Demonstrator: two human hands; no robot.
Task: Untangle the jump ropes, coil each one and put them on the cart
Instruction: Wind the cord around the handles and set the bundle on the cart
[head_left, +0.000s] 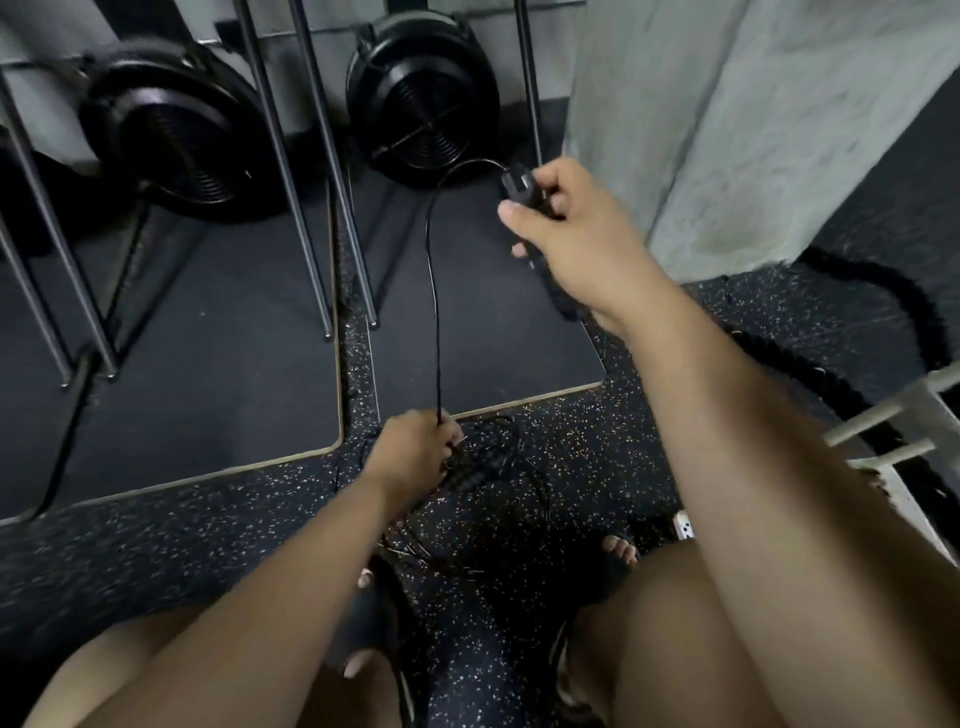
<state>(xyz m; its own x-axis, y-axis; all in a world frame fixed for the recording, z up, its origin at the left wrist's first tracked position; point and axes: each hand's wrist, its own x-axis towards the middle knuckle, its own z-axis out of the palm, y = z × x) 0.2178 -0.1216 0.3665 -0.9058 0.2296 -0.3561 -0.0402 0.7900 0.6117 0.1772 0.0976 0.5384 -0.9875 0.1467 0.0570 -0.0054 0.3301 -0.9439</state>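
My right hand (566, 228) is raised and grips a black jump rope handle (519, 183). A thin black cord (432, 291) arcs out of the handle's top and runs straight down to my left hand (415, 452). My left hand pinches that cord low near the floor. Just right of it lies a tangled pile of black jump ropes (493, 467) with other handles, spread over the speckled rubber floor toward my feet. The white cart (904, 467) shows only as a frame corner at the right edge.
Two black fan-wheel machines (423, 98) stand on dark mats (208, 374) ahead, with metal legs (311, 171) between them. A grey concrete pillar (727, 119) rises at the right, and a thick black battle rope (857, 291) snakes around its base. My knees and sandalled feet fill the bottom.
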